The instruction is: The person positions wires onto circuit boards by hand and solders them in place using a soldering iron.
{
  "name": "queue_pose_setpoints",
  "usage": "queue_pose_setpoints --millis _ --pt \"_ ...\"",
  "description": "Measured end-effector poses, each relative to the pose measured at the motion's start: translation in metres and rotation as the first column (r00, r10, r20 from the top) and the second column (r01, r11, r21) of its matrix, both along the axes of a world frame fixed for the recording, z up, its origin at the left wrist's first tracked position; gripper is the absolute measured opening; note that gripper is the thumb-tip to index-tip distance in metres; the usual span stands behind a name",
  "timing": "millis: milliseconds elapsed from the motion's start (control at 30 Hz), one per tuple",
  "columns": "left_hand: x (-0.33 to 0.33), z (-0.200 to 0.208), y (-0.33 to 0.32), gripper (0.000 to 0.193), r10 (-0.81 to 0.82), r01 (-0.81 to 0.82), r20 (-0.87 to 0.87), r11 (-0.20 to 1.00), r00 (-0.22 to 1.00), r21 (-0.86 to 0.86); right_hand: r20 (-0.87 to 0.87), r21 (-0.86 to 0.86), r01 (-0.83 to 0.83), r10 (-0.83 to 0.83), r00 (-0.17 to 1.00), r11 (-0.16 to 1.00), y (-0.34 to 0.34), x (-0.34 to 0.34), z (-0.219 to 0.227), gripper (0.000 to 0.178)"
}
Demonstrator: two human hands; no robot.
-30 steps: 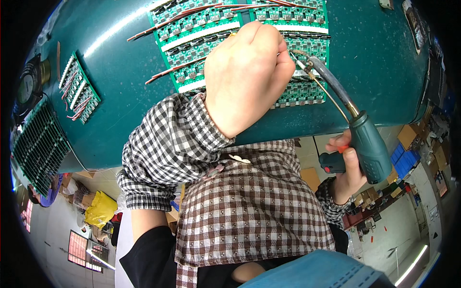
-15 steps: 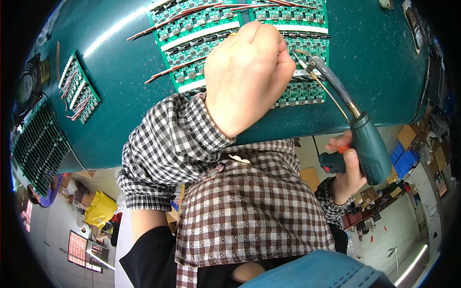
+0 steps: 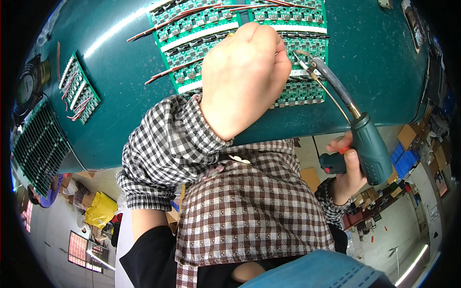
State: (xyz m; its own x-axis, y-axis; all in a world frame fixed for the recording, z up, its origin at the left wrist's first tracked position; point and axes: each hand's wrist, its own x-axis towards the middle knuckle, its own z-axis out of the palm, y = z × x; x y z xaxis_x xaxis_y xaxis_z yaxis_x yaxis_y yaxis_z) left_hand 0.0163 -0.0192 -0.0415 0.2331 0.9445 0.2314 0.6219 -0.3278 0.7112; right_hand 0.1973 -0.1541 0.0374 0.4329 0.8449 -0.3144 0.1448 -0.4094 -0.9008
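My right hand (image 3: 354, 174) is wrapped around the dark green handle of a soldering gun (image 3: 372, 149) with a red-tipped trigger. Its bent metal tube and thin feed tube reach over the right-hand green circuit board panel (image 3: 307, 45), where the tip ends close beside my left fingers. My left hand (image 3: 245, 77) is closed over the inner edges of that panel and the left-hand circuit board panel (image 3: 175, 60). Whatever its fingers pinch is hidden beneath the hand. Red, black and white wires (image 3: 180, 18) lie across the panels' rows of small components.
Left on the green tabletop (image 3: 125, 96) lies a smaller wired board panel (image 3: 79, 89). At the left edge are a round dark fan-like device (image 3: 32, 81) and a slatted panel (image 3: 41, 144). Cardboard boxes (image 3: 408, 136) and blue bins (image 3: 403, 161) stand beyond the table's right side.
My left hand has shifted slightly left and a little toward me, still closed. My right hand and the soldering gun have hardly moved.
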Motion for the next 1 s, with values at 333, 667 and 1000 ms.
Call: queue_pose_setpoints --millis 333,667,1000 --pt "0.0007 -0.0028 -0.0006 0.013 0.002 -0.002 -0.008 0.999 1.000 0.037 -0.014 0.047 -0.046 0.046 0.999 0.998 0.0014 -0.0004 -0.0018 0.040" --pt "0.0022 -0.0027 -0.0001 0.016 -0.005 0.004 0.019 0.998 1.000 0.062 -0.078 0.096 -0.012 0.019 0.997 0.995 0.0020 -0.0004 -0.0027 0.037" --pt "0.0022 -0.0025 -0.0002 0.013 0.012 -0.012 0.000 0.999 1.000 0.037 -0.015 0.013 -0.029 0.029 0.999 0.999 0.0013 -0.0012 -0.0019 0.042"
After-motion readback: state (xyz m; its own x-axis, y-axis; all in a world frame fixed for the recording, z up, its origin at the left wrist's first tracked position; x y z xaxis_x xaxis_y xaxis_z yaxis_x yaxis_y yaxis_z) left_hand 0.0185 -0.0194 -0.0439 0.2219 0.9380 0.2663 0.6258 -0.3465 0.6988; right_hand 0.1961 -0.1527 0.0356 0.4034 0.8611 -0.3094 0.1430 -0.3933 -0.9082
